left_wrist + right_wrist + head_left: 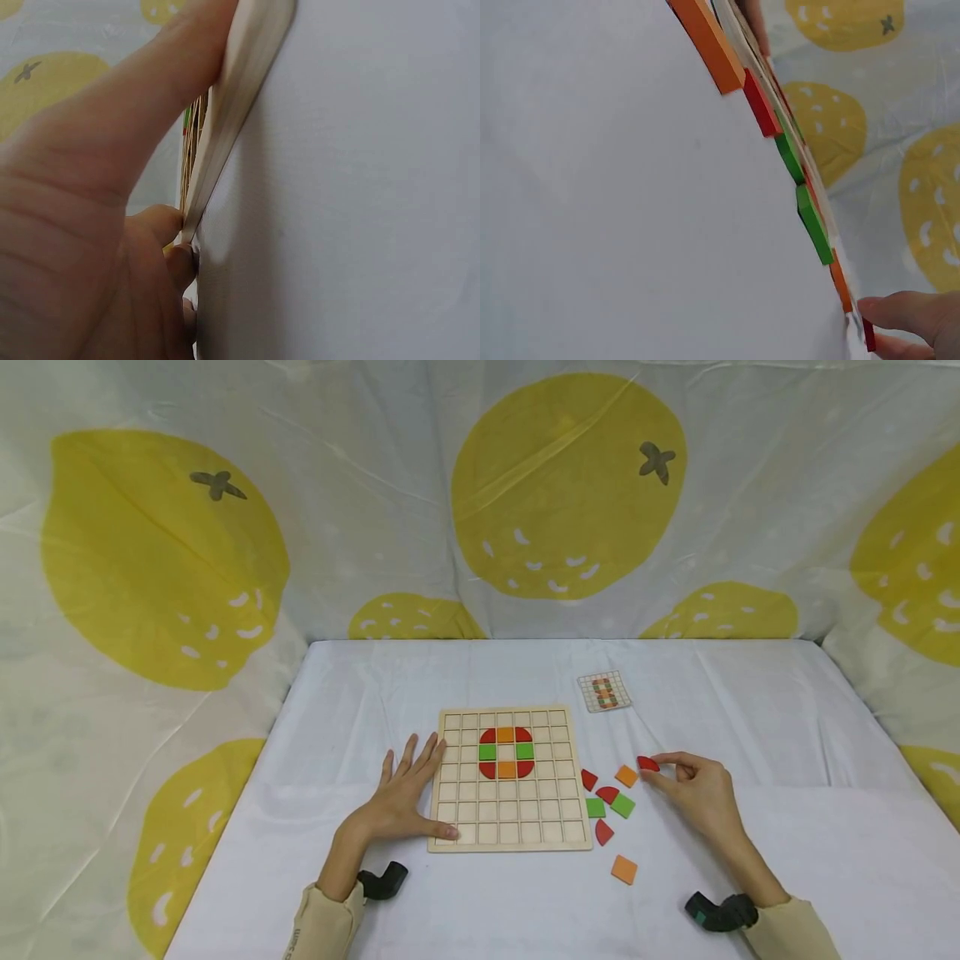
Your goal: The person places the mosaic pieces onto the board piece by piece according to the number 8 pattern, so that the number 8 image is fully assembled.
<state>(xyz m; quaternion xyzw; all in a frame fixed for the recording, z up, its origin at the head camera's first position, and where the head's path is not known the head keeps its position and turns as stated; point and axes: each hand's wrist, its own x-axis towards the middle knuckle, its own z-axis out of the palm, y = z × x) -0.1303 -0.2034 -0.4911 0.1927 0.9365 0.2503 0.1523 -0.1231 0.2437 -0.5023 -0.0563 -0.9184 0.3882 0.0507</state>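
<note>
A square wooden grid board (510,835) lies flat on the table. On it, red rounded pieces, orange squares (507,769) and green squares (487,752) form a ring around a bare cell. My left hand (393,800) rests at the board's left side, fingers spread along the edge and thumb on the near corner. To the right of the board, my right hand (701,789) pinches a red quarter-round piece (648,763) between thumb and fingertips. The same red piece (868,335) shows in the right wrist view, close to the table surface.
Between board and right hand lie loose pieces: orange squares (624,869), green squares (622,806) and red quarter-rounds (603,832). A small pattern card (604,692) lies beyond the board's far right corner. Lemon-print cloth (405,527) hangs behind the white-covered table (795,718).
</note>
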